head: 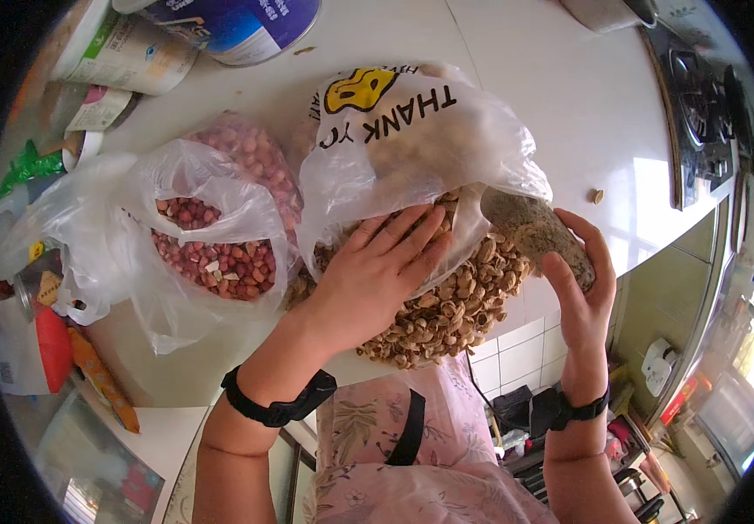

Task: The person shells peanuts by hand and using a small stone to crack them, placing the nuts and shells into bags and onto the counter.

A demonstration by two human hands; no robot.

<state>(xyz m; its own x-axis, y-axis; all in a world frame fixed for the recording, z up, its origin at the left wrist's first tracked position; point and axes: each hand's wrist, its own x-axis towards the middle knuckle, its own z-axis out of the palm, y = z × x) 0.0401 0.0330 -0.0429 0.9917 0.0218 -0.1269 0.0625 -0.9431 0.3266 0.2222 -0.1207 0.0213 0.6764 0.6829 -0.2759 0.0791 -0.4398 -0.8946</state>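
Observation:
My right hand (586,281) grips a long, rough grey-brown stone (537,232), whose far end lies against the white plastic bag (429,157). My left hand (383,275) rests palm down at the mouth of that bag, fingers slightly spread, over peanuts partly hidden beneath it. The bag carries printed lettering and a yellow figure; pale contents show dimly through it. A heap of peanut shells (449,321) spreads below both hands, by the counter's front edge. To the left, an open plastic bag (174,170) holds reddish shelled peanut kernels (239,265).
A blue and white tub (239,29) and a pale canister (141,59) stand at the back left of the white counter (514,39). A gas hob (698,124) is at far right. One loose shell (596,196) lies right of the stone. Several packets crowd the left edge.

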